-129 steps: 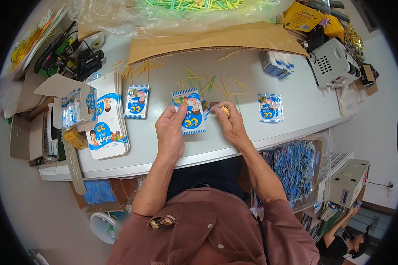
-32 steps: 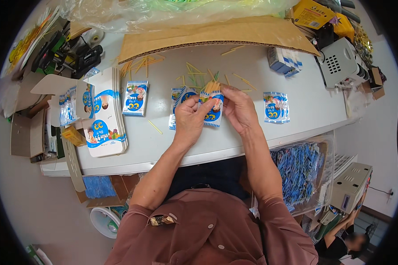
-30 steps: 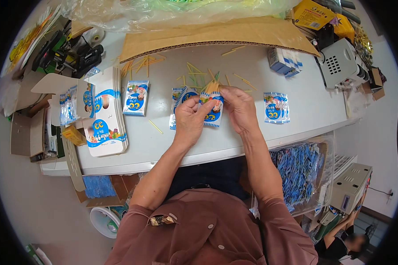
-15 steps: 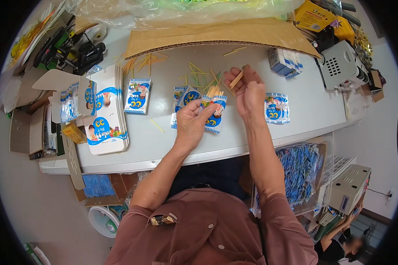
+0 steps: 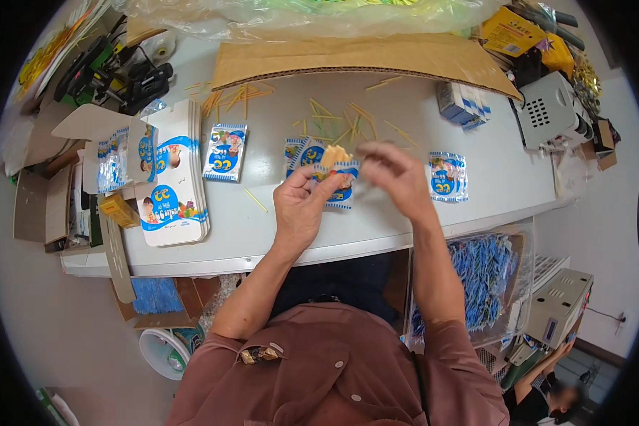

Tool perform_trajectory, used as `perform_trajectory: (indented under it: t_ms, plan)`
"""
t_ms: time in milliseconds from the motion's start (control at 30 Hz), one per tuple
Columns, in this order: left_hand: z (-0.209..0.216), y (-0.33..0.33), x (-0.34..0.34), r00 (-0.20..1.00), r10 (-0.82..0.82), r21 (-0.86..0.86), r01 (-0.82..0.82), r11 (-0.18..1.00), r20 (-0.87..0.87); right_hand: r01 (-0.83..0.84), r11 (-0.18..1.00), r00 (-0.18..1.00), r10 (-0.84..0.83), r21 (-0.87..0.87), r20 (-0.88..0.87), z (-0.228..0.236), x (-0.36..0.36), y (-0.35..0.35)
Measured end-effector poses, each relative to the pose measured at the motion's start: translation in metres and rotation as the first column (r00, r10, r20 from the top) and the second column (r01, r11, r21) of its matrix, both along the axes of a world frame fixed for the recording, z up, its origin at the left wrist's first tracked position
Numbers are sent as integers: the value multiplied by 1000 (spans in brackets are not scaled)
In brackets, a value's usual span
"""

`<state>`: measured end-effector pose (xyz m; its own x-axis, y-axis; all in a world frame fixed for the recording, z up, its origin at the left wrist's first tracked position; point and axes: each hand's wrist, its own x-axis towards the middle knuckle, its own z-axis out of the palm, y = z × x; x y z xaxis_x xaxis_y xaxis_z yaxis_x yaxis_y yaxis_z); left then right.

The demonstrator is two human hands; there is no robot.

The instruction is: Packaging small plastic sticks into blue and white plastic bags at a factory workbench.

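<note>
My left hand [image 5: 297,209] is closed round a small blue-and-white packet [image 5: 341,190], thumb across its front. Pale yellow sticks [image 5: 336,156] stand out of the packet's top end. Close beside that end is my right hand [image 5: 399,177], its fingers curled and smeared by motion, so I cannot see if anything is in them. More blue-and-white packets [image 5: 296,149] lie partly hidden behind the held one. Loose yellow and green sticks [image 5: 323,129] are scattered on the table beyond my hands.
To the left are a stack of packets [image 5: 224,153] and flat printed cartons [image 5: 174,206]. Several packets [image 5: 447,177] lie on the right. A cardboard sheet [image 5: 362,60] spans the back. Below the table edge at right stands a clear bin of blue packets [image 5: 476,284]; a person [image 5: 547,397] works beyond it.
My right hand, which held a small bundle of sticks up and apart, has come down and turned in beside the packet's top. My left hand still grips the packet.
</note>
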<state>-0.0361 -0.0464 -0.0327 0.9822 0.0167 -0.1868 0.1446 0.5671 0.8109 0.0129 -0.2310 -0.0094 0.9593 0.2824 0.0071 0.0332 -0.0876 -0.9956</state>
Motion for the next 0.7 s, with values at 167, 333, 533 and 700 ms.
perform_trajectory:
  t_ms: [167, 333, 533, 700]
  plan:
    - [-10, -20, -6, 976, -82, 122, 58, 991, 201, 131, 989, 968, -114, -62, 225, -3, -36, -11]
    - [-43, -36, -1, 963, -161, 446, 49, 894, 216, 212, 977, 977, -212, 2, 39, -51, -44, -28]
    - [-32, -37, -1, 960, -207, 537, 76, 840, 188, 197, 978, 980, -198, 74, 10, -49, -45, -30]
    - [-14, -33, -12, 980, -105, 397, 30, 918, 170, 190, 981, 982, -190, -44, -5, -21, -45, -41]
